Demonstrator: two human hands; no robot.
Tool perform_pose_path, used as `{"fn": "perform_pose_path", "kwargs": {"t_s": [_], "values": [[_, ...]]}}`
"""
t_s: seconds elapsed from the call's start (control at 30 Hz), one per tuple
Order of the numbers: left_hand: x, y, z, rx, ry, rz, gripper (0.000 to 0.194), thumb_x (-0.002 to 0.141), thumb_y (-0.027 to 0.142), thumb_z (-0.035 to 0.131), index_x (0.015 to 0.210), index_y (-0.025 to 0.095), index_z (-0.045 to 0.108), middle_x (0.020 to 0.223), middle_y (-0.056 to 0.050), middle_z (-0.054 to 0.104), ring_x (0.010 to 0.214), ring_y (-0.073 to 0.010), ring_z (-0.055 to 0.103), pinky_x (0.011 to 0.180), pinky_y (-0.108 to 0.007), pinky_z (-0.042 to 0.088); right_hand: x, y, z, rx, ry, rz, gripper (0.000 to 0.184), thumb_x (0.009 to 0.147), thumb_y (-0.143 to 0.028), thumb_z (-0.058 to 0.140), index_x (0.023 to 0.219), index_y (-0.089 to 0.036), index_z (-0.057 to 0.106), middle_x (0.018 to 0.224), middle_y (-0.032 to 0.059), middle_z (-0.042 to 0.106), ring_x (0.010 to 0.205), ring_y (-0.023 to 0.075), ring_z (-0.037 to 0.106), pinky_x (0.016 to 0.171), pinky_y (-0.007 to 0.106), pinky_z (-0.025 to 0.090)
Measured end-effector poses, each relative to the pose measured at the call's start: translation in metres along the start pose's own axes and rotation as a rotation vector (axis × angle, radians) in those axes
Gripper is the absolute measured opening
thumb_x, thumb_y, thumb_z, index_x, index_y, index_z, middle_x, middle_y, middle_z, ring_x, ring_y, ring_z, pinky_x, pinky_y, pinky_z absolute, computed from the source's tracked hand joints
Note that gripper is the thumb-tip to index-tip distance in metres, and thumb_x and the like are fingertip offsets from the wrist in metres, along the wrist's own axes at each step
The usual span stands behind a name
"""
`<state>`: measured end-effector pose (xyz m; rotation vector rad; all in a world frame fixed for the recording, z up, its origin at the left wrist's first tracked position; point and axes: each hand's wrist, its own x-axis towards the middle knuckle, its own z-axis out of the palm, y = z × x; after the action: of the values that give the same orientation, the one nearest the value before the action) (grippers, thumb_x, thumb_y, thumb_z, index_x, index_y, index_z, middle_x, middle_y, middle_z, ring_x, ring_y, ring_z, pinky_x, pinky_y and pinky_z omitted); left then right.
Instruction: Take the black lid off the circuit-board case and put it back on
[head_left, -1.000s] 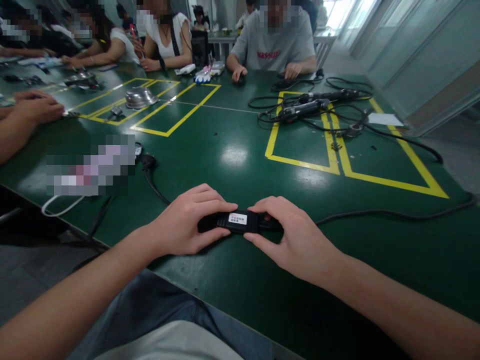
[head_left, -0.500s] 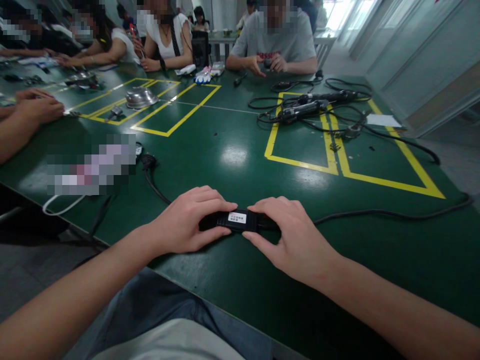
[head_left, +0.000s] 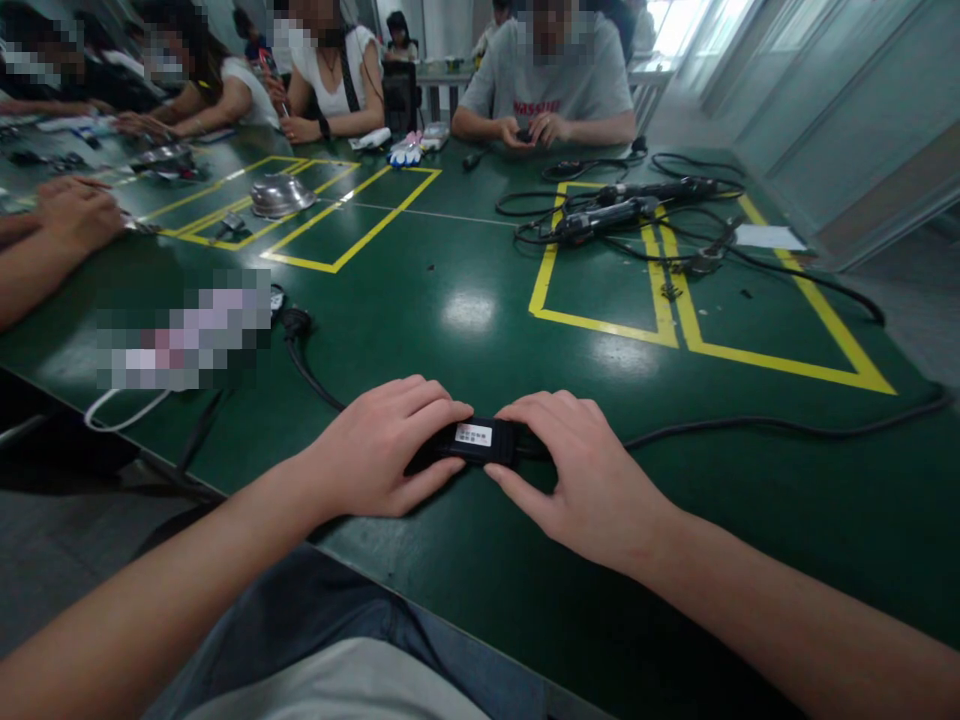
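A small black box with a white label point(head_left: 476, 440) lies on the green table point(head_left: 465, 300) near its front edge. My left hand point(head_left: 382, 450) wraps round its left end, fingers over the top and thumb at the front. At the other end my right hand point(head_left: 577, 470) covers the box, fingers closed over it. A black cable point(head_left: 787, 427) runs from under my right hand off to the right. Another black cable point(head_left: 304, 360) leads away to the left behind my left hand.
Yellow tape marks boxes on the table. Black power tools with tangled cables point(head_left: 622, 212) lie at the back right beside a white paper point(head_left: 769, 237). A metal part point(head_left: 279, 195) sits at the back left. Several people sit around the far and left sides; a neighbour's hand point(head_left: 75, 212) rests at left.
My left hand has slid a little rightward along the box, covering more of it. The person across the table has lifted both hands together in front of the chest.
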<state>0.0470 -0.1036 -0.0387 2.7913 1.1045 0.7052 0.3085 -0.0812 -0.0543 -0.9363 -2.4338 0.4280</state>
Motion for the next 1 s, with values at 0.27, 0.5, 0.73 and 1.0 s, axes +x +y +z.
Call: {"fn": "perform_pose_path", "kwargs": {"t_s": [0.27,0.5,0.73,1.0], "values": [[0.0012,-0.0003,-0.0011,-0.041,-0.047,-0.05,0.036,0.106,0.041,0.061,0.134,0.018,0.063,0.111,-0.013,0.075,0.096,-0.0271,0.07,0.084,-0.041,0.06,-0.0001,0.0005,-0.0006,-0.011,-0.015,-0.011,0.025,0.098,-0.025,0.071,0.121,-0.022,0.064,0.116,0.0116,0.076,0.102,0.0313,0.068,0.088,0.047,0.049],[0.0006,0.0005,-0.0014,0.011,-0.009,-0.071,0.041,0.107,0.046,0.06,0.133,0.015,0.065,0.122,-0.017,0.071,0.105,-0.0295,0.069,0.092,-0.046,0.061,-0.0002,0.0003,-0.0019,-0.014,-0.018,-0.012,0.025,0.098,-0.026,0.071,0.122,-0.021,0.065,0.116,0.0116,0.076,0.102,0.0315,0.068,0.088,0.048,0.05],[0.0012,0.0007,-0.0023,-0.002,-0.049,-0.106,0.036,0.106,0.046,0.062,0.126,0.016,0.068,0.121,-0.017,0.07,0.106,-0.0296,0.068,0.093,-0.047,0.061,0.0004,-0.0002,-0.0014,-0.025,-0.015,-0.012,0.026,0.099,-0.026,0.07,0.124,-0.021,0.066,0.116,0.0117,0.076,0.103,0.0315,0.068,0.088,0.048,0.05],[0.0012,0.0002,-0.0017,-0.013,-0.049,-0.109,0.035,0.106,0.046,0.062,0.124,0.017,0.068,0.121,-0.016,0.07,0.104,-0.0297,0.067,0.092,-0.048,0.061,0.0004,0.0005,-0.0003,-0.026,-0.008,-0.015,0.026,0.097,-0.025,0.072,0.122,-0.021,0.067,0.117,0.0121,0.076,0.103,0.0317,0.068,0.089,0.048,0.05]]}}
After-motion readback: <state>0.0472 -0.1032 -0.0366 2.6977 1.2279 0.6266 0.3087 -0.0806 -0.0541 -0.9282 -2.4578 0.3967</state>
